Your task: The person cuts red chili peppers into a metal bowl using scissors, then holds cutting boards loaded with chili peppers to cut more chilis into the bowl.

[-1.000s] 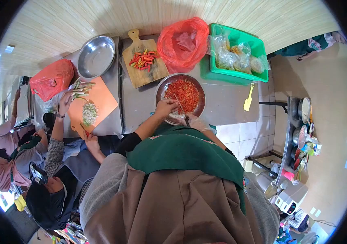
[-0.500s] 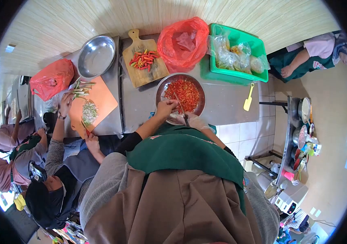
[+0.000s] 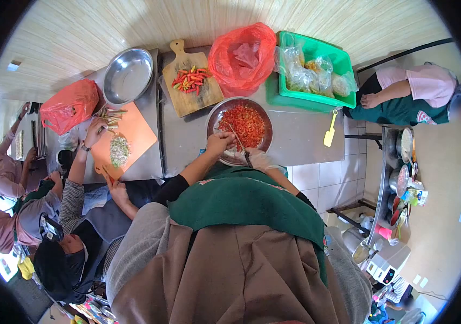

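A steel bowl (image 3: 268,117) of chopped red chillies (image 3: 246,123) stands at the table's front edge. Over its near side, my right hand (image 3: 260,160), in a clear plastic glove, grips the dark handle of a knife (image 3: 238,138). The thin blade points up and left across the bowl. My left hand (image 3: 221,143) is bare, its fingers closed together beside the blade at the bowl's left rim. Whatever it pinches is too small to make out. Behind the bowl, whole red and yellowish chillies (image 3: 191,80) lie on a wooden cutting board (image 3: 187,105).
A red plastic bag (image 3: 242,70) and a green basket (image 3: 317,101) of bagged food stand at the back. A yellow spatula (image 3: 330,132) lies right. At left, a co-worker cuts greens on an orange board (image 3: 141,129), near a steel basin (image 3: 128,75). Another person (image 3: 403,100) stands far right.
My left hand has shifted slightly left; the knife stays over the bowl. The co-worker's hand at the greens has moved right, and the person at far right has moved lower in view.
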`<state>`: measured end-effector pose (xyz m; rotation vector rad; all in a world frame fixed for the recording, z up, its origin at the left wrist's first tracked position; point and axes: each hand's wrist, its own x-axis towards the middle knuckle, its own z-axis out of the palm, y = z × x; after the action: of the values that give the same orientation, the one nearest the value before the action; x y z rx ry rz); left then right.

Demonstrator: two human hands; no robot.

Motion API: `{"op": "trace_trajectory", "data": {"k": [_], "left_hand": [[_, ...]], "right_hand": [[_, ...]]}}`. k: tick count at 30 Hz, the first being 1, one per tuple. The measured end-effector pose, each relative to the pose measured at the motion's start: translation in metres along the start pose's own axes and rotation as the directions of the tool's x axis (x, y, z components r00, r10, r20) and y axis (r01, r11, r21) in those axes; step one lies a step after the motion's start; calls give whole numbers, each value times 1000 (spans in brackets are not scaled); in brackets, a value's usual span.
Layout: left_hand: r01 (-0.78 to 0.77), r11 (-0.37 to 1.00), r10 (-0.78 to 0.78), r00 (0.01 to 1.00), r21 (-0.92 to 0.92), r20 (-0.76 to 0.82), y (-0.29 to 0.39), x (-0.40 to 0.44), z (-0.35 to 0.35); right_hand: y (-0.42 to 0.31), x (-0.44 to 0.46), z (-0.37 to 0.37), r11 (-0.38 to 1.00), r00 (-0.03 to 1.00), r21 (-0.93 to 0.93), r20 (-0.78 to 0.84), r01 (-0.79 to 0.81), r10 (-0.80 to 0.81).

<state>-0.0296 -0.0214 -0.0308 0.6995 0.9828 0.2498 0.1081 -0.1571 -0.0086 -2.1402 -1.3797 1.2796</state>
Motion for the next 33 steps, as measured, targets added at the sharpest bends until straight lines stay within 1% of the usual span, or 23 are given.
{"op": "trace_trajectory", "data": {"k": [2, 5, 8, 10, 11, 14, 17, 20, 23, 26, 28, 29, 32, 33], "left_hand": [[3, 1000, -3, 1000, 5, -15, 1, -2, 0], [-3, 1000, 3, 1000, -3, -23, 1, -1, 1], [-10, 999, 10, 1000, -53, 1, -2, 1, 0], [11, 995, -9, 1000, -100, 21, -2, -1, 4], [19, 996, -18, 1000, -84, 15, -2, 0, 3], [38, 998, -38, 999, -51, 5, -3, 4, -1], [42, 998, -42, 999, -47, 0, -4, 2, -2], [36, 999, -36, 999, -32, 7, -3, 5, -2], [27, 1000, -27, 999, -10, 36, 5, -2, 3], [14, 1000, -15, 999, 22, 50, 5, -2, 6], [1, 1000, -3, 997, 25, 75, -1, 6, 0], [6, 999, -8, 998, 33, 55, -3, 7, -1], [15, 999, -15, 1000, 47, 8, -1, 3, 2], [12, 999, -12, 1000, 46, -2, -1, 2, 1]], "right_hand": [[-18, -12, -16, 999, 1000, 31, 28, -10, 9], [-22, -20, -20, 999, 999, 38, 41, -14, 13], [-34, -29, -22, 999, 999, -3, -4, -43, 43], [-10, -12, -4, 1000, 999, -26, -31, -15, 14], [0, -5, 2, 999, 999, -37, -45, 0, -1], [-30, -16, -21, 992, 993, 49, 8, -117, 116], [-23, -20, -22, 992, 1000, 124, 9, -24, 23], [-5, -16, -7, 995, 998, 83, -40, -46, 50], [-36, -26, -27, 989, 993, -81, 8, -121, 122], [-16, -12, -12, 990, 991, -25, -6, -136, 136], [-37, -23, -29, 990, 991, -40, 17, -135, 136], [-45, -27, -36, 990, 990, -48, 29, -134, 136], [-22, -18, -23, 997, 995, -13, 72, -74, 75], [-17, -18, -20, 997, 994, -1, 73, -81, 81]]}}
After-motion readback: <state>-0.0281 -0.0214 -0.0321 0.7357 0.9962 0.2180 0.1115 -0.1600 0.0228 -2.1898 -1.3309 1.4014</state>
